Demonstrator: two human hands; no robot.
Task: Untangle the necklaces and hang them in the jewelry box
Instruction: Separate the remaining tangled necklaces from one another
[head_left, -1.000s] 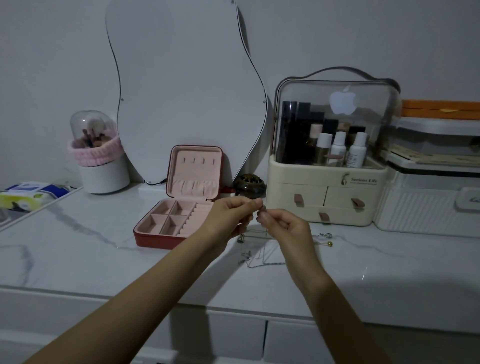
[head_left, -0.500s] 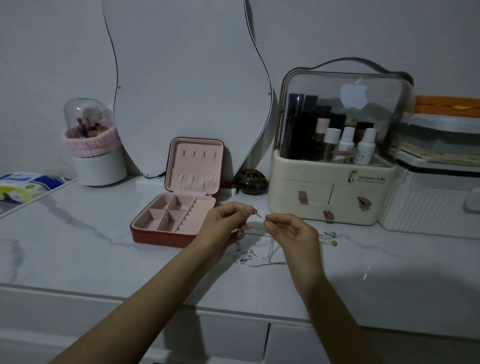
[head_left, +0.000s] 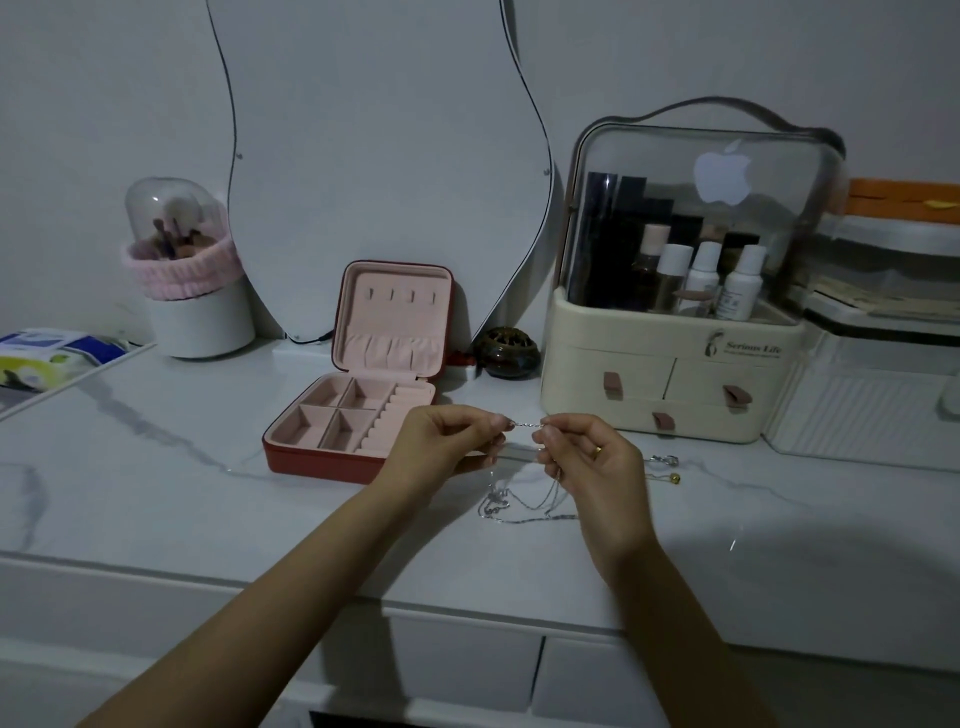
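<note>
Just below the fingers, a loose heap of silver necklaces (head_left: 524, 501) lies on the counter (head_left: 156, 493), unsorted by the look of it. The left hand (head_left: 441, 447) and right hand (head_left: 587, 457) each pinch one short stretch of chain taut between them. Beyond the left fingers, the open jewelry box (head_left: 363, 405) shows bare hooks, so nothing is hung yet.

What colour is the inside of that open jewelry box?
Pale pink lining inside the jewelry box, with a red outer shell; the head view shows it.
</note>
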